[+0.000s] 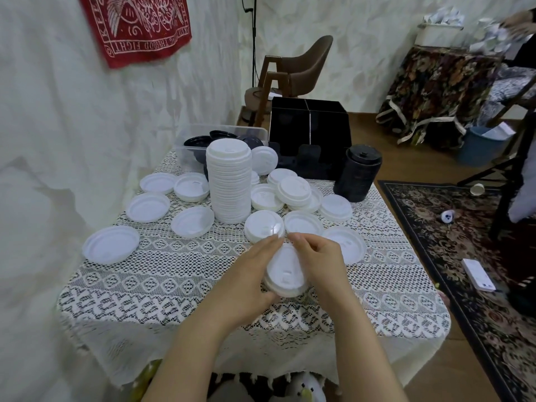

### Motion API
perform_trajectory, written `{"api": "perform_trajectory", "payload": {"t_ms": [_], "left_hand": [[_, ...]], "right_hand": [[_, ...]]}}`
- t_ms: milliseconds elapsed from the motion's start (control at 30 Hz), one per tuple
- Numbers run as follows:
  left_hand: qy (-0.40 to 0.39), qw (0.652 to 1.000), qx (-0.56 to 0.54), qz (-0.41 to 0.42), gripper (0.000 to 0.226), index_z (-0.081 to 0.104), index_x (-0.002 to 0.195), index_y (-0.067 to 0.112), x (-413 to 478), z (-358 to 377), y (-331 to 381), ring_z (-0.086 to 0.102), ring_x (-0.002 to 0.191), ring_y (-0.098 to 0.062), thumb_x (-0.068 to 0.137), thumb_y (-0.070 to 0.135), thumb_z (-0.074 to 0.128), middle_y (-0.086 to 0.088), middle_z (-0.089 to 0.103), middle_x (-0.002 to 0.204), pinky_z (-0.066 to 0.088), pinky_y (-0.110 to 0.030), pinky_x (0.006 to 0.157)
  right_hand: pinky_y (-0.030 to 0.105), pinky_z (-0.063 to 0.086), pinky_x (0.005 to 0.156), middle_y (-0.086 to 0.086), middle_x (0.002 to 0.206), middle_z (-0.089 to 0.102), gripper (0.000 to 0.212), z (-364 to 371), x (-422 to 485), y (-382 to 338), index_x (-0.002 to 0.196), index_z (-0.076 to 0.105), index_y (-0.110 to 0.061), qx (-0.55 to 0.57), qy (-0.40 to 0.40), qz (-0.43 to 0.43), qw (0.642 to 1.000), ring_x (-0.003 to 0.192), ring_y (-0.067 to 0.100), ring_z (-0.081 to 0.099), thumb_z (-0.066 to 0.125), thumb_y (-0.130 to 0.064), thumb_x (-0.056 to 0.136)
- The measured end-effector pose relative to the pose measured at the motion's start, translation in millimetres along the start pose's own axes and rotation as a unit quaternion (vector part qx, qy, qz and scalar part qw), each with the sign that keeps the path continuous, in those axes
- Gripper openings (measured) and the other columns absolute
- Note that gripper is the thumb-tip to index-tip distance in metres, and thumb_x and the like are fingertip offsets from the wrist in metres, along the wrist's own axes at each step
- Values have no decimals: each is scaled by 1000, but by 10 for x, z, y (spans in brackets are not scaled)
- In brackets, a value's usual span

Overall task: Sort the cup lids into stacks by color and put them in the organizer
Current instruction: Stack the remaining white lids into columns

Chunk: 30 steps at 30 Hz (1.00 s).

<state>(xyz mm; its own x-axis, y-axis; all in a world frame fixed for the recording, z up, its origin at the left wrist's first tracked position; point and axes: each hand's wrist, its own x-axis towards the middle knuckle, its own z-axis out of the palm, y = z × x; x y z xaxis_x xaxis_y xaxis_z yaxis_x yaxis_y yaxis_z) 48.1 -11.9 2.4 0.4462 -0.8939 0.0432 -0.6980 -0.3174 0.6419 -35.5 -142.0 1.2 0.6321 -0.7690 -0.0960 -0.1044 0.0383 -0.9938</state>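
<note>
— Two hands?
— Yes: my left hand (249,275) and right hand (320,256) both curl round a few white lids (285,275) above the tablecloth (174,274); pressed crooked, they could pop out and scatter

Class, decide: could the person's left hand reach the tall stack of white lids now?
Likely yes: nothing tall stands between the left hand and the tall stack. But it grips a small lid stack, so it isn't free.
</note>
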Motion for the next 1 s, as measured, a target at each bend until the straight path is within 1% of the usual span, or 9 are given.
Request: {"api": "perform_trajectory", "payload": {"t_ms": [167,267,333,467,633,733,833,933,1000], "left_hand": [[-12,1000,6,-14,102,15,152,38,-3,2,-4,15,139,5,74,34,81,26,16,154,14,-23,115],[9,999,39,-9,94,20,151,34,14,-2,-1,21,137,1,77,39,77,23,21,153,16,-19,110],[22,997,66,-16,89,23,151,31,29,-9,-15,23,138,-4,80,41,75,17,24,154,17,-20,110],[-20,995,85,-49,80,20,152,26,37,-31,-34,15,143,-9,88,44,64,11,19,158,11,-24,114],[-72,991,75,-81,72,17,154,29,87,-33,-36,8,147,-12,94,37,57,10,8,161,5,-32,118],[-80,991,70,-80,71,17,154,29,93,-43,-47,8,147,-12,94,35,56,10,7,161,4,-31,118],[-69,992,74,-72,72,18,154,27,71,-55,-47,9,147,-11,94,35,56,9,11,161,6,-30,118],[-23,996,62,-60,68,20,153,27,41,-96,11,17,144,-10,94,35,55,9,21,158,13,-28,116],[9,998,38,-54,64,22,151,31,17,-129,53,20,142,-8,96,36,53,11,24,156,15,-25,114]], "right_hand": [[26,56,76,-11,80,74,22,40,-5,33,77,71,-31,-36,9,-39,999,81,4,68,63,-20,93],[34,56,83,-8,87,74,13,51,9,75,88,74,-26,-56,16,-35,998,88,9,68,62,-21,94],[29,54,87,-8,94,71,15,25,18,90,103,73,-18,-103,48,-67,991,91,6,65,61,-21,95],[23,36,100,0,123,61,26,-149,28,93,119,66,-14,-255,154,-146,943,117,13,51,57,-20,96],[33,26,110,8,140,50,42,-334,77,229,131,59,-10,-410,152,-88,895,133,24,34,59,-29,94],[38,29,109,11,137,53,38,-445,106,317,123,65,-8,-450,141,-68,879,129,30,40,62,-30,92],[41,42,102,11,128,60,29,-494,101,347,109,73,-8,-431,140,-64,889,120,33,51,67,-28,89],[49,47,96,11,113,68,19,-473,80,309,95,76,-6,-400,161,-122,894,108,31,60,67,-21,89],[41,47,93,7,106,70,18,-463,42,206,96,75,-6,-362,184,-160,900,102,25,61,63,-20,93]]}}
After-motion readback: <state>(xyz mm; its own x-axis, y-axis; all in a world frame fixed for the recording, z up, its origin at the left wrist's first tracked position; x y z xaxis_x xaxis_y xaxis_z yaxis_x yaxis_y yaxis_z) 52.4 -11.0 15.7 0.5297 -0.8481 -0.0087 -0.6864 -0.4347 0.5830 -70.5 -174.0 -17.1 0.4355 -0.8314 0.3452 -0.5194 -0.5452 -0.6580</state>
